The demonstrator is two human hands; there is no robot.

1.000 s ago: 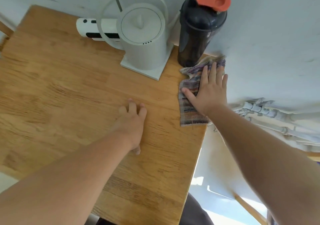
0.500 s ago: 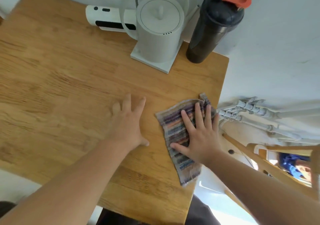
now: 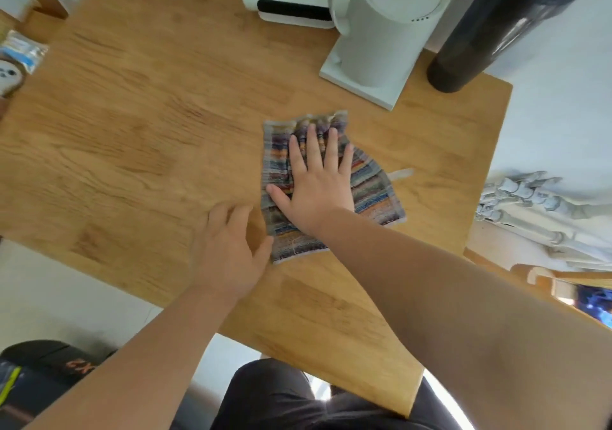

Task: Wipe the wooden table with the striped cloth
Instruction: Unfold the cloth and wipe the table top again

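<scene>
Head view shows the striped cloth (image 3: pixel 331 184) now near the middle of the wooden table (image 3: pixel 139 124), where half a second ago it lay at the right edge and a second ago beside the black bottle (image 3: pixel 503 25); the wipe appears to be sweeping leftward, with the broad left half probably still to cover; the right hand (image 3: pixel 314 184) presses flat on the cloth, fingers spread, gripping nothing; the left hand (image 3: pixel 228 254) rests open on bare wood, thumb just touching the cloth's near corner.
</scene>
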